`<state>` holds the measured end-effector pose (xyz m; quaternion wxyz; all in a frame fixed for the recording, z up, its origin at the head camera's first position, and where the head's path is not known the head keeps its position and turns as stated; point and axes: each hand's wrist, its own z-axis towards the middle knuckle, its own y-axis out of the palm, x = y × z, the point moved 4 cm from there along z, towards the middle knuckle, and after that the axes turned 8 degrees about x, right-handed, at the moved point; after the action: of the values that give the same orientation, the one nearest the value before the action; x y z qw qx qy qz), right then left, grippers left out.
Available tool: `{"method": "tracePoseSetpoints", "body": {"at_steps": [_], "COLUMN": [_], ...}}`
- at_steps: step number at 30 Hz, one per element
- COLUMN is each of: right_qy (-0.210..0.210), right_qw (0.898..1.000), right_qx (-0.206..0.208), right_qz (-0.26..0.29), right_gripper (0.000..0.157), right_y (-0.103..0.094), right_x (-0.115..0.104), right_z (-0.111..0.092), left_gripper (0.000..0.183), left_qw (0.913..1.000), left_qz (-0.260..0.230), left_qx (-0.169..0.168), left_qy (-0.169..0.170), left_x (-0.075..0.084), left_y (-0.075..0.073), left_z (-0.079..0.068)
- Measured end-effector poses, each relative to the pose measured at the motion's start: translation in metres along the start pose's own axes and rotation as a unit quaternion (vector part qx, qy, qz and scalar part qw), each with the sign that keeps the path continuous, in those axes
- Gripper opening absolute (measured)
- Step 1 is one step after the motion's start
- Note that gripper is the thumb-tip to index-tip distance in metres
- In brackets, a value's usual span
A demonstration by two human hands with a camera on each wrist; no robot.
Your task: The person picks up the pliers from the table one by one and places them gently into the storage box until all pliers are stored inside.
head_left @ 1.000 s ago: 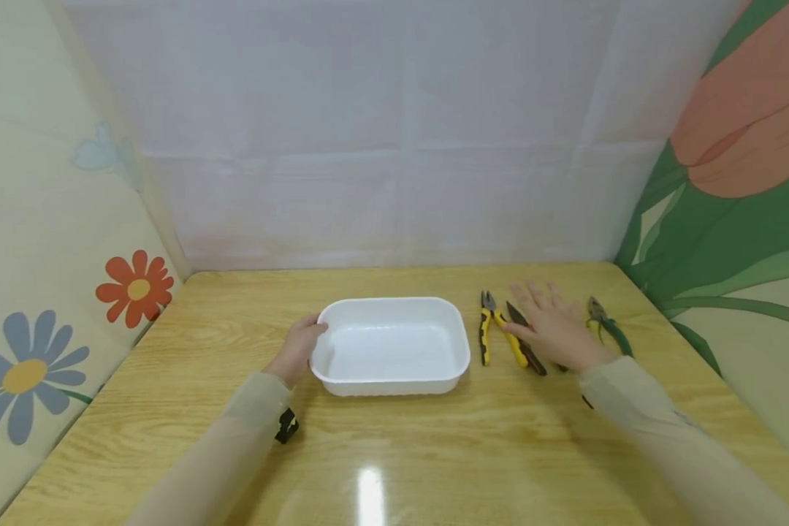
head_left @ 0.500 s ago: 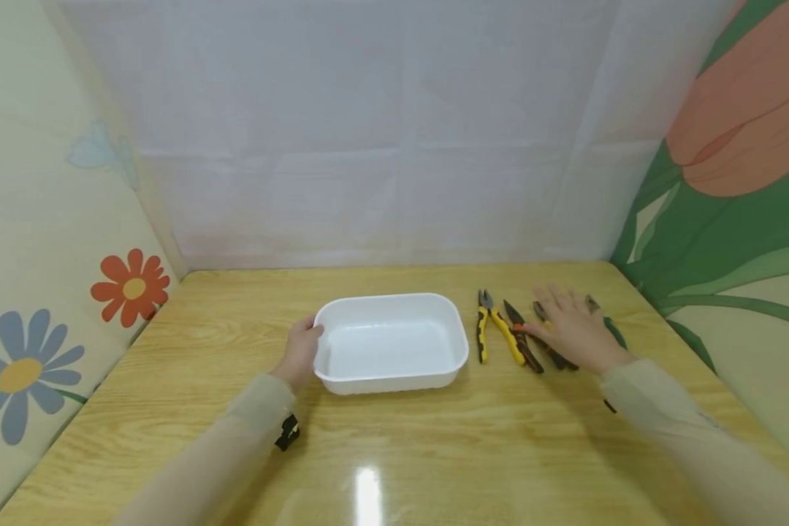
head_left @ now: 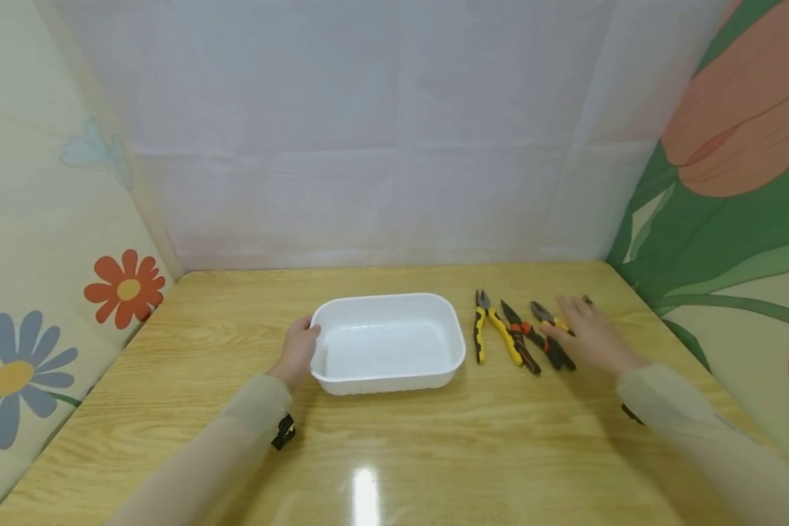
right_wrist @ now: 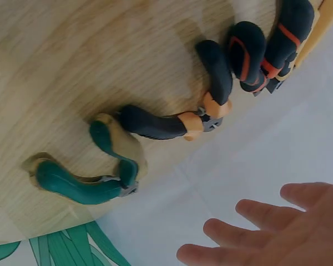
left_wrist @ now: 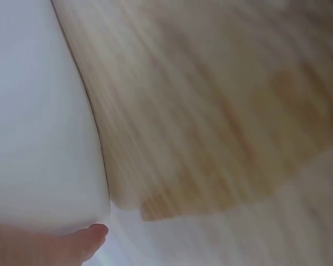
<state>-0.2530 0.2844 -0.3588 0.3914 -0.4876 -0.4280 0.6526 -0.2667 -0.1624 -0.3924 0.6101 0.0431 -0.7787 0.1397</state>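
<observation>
My left hand [head_left: 296,352] grips the left end of a white rectangular plastic tray [head_left: 384,384], its thumb over the rim. A fingertip shows at the tray's white wall [left_wrist: 39,122] in the left wrist view. Fingers spread, my right hand [head_left: 595,334] hovers over the right end of a row of pliers, holding nothing. Yellow-and-black pliers [head_left: 479,329] lie nearest the tray, then red-and-black long-nosed pliers [head_left: 510,313]. Pliers with black handles and orange collars [right_wrist: 155,124] come after them. Green-handled pliers [right_wrist: 77,187] are mostly hidden by my right hand in the head view.
All of this is on a wood-grain table [head_left: 394,446]. A white cloth [head_left: 368,146] hangs behind its far edge. Flower-patterned cloths flank the left [head_left: 33,219] and right [head_left: 749,241] sides.
My right hand has moved to the right along the pliers, uncovering the orange-collared pair and covering most of the green-handled pair. My left hand keeps its grip on the tray, which has barely shifted.
</observation>
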Motion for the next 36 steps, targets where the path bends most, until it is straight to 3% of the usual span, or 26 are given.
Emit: {"method": "tracePoseSetpoints", "body": {"at_steps": [16, 20, 22, 27, 31, 36], "right_qy": [0.016, 0.007, 0.008, 0.039, 0.051, 0.052], "right_qw": [1.0, 1.0, 1.0, 0.998, 0.997, 0.995], "right_qx": [-0.011, -0.005, -0.01, -0.042, -0.054, -0.078], "right_qz": [-0.01, -0.003, 0.008, 0.022, 0.023, 0.03], "right_gripper": [0.083, 0.066, 0.065, 0.085, 0.088, 0.085], "right_y": [-0.016, -0.02, -0.02, -0.021, -0.021, -0.02], "right_x": [0.02, 0.023, 0.025, 0.032, 0.039, 0.053], "right_z": [0.0, 0.001, 0.001, -0.001, -0.002, 0.0], "left_gripper": [0.049, 0.049, 0.049, 0.049, 0.05, 0.047], "left_qw": [0.9997, 0.9997, 0.9996, 0.999, 0.9975, 0.9969], "left_qz": [0.0, -0.003, -0.006, -0.022, -0.04, 0.035], "left_qx": [-0.021, -0.02, -0.021, -0.031, -0.05, -0.07], "left_qy": [-0.013, -0.016, -0.016, -0.025, -0.03, 0.001], "left_x": [-0.002, -0.001, -0.002, -0.002, -0.001, 0.008], "left_y": [0.0, 0.0, 0.0, 0.0, -0.005, -0.015], "left_z": [-0.002, -0.002, -0.001, 0.0, -0.001, -0.003]}}
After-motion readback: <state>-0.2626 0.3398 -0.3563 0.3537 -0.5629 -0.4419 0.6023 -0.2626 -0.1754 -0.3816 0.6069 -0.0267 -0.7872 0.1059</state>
